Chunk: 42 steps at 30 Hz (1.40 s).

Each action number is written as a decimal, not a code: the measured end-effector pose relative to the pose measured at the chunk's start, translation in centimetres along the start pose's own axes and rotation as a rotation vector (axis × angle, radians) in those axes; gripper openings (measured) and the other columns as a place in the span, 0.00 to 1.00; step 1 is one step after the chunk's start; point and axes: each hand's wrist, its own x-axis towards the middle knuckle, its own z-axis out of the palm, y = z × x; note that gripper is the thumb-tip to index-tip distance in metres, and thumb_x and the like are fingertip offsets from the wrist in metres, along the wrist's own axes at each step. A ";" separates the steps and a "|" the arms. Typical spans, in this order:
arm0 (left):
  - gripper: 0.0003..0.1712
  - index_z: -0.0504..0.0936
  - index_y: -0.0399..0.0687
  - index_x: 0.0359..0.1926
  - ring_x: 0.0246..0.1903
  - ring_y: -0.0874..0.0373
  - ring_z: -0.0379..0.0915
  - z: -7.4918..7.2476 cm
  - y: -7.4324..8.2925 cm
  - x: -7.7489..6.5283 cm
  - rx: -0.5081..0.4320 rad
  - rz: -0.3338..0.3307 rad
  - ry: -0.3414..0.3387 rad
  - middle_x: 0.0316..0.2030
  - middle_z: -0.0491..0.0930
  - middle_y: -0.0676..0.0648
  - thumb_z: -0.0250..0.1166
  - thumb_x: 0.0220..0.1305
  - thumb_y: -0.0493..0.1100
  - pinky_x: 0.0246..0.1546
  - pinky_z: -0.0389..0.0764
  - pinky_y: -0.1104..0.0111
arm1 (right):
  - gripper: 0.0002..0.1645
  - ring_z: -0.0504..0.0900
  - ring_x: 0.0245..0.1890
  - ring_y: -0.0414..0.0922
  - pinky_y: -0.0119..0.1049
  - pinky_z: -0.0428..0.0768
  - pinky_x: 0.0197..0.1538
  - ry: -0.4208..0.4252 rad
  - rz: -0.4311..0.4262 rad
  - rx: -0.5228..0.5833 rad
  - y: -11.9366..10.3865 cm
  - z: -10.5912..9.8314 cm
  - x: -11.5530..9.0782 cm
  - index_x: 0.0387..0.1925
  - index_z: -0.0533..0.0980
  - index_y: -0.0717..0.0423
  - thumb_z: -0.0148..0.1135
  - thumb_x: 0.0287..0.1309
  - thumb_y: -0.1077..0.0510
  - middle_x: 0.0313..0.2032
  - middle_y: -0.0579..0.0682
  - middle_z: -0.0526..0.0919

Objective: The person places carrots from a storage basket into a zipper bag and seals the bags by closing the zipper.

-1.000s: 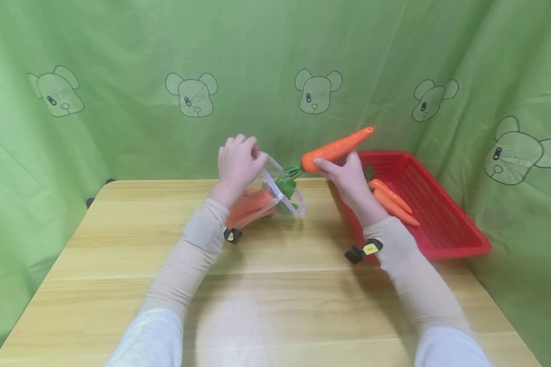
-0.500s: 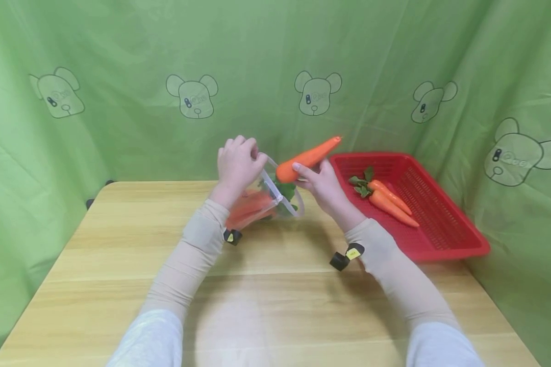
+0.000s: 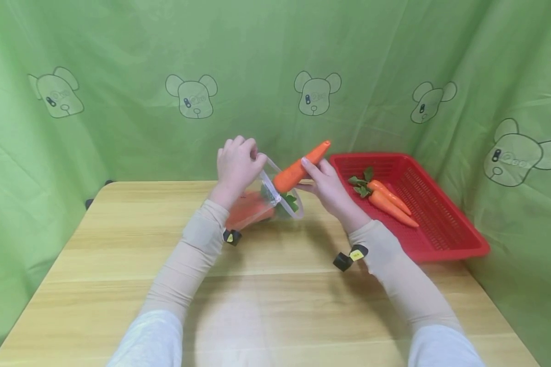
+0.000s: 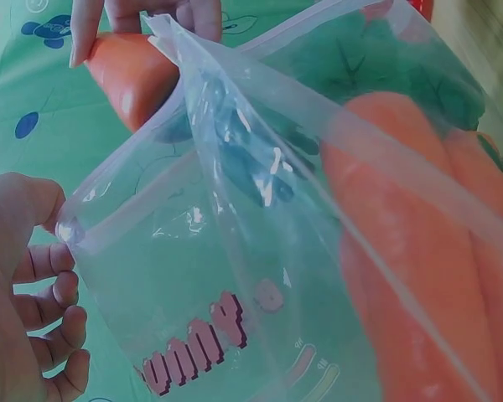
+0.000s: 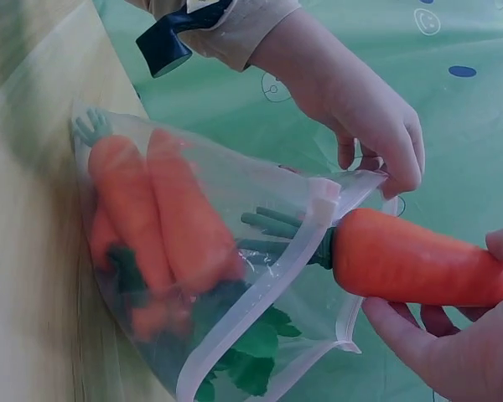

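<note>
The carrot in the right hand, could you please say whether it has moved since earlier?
Yes: in the head view, the carrot has moved left and down, away from the basket, toward the bag.

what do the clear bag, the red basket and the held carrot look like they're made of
Bag: clear, glossy plastic film; it creases, catches highlights and shows the carrots inside.
Red basket: probably hard, moulded plastic, judging by its perforated walls.
Held carrot: smooth, even orange surface suggests plastic or foam; uncertain.
</note>
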 end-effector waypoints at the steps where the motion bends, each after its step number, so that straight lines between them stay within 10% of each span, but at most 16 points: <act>1: 0.08 0.72 0.51 0.26 0.36 0.53 0.65 0.0 0.0 0.0 0.001 -0.001 -0.001 0.30 0.72 0.50 0.59 0.57 0.48 0.38 0.66 0.62 | 0.15 0.80 0.46 0.40 0.47 0.81 0.54 0.011 -0.005 -0.012 -0.1 -0.1 0.0 0.55 0.65 0.49 0.51 0.70 0.52 0.49 0.47 0.75; 7: 0.08 0.73 0.50 0.26 0.36 0.53 0.65 -0.1 0.1 0.0 0.004 0.000 -0.003 0.30 0.73 0.50 0.59 0.57 0.48 0.38 0.67 0.61 | 0.15 0.79 0.42 0.38 0.39 0.83 0.44 0.087 -0.031 -0.079 -0.5 -0.7 0.1 0.51 0.68 0.46 0.58 0.65 0.56 0.45 0.45 0.76; 21: 0.08 0.72 0.51 0.26 0.35 0.53 0.64 -0.1 0.2 -0.1 0.000 -0.003 -0.004 0.30 0.72 0.51 0.59 0.57 0.48 0.37 0.66 0.63 | 0.12 0.85 0.37 0.41 0.37 0.85 0.43 0.068 0.053 0.161 -0.4 -1.2 0.3 0.49 0.69 0.50 0.50 0.70 0.50 0.42 0.46 0.82; 42: 0.09 0.72 0.51 0.27 0.36 0.53 0.65 0.0 0.1 -0.1 0.001 -0.009 -0.013 0.30 0.72 0.51 0.59 0.58 0.48 0.38 0.66 0.62 | 0.08 0.85 0.31 0.39 0.32 0.84 0.42 0.129 -0.046 0.004 1.1 -0.8 0.7 0.43 0.69 0.59 0.56 0.63 0.67 0.33 0.45 0.80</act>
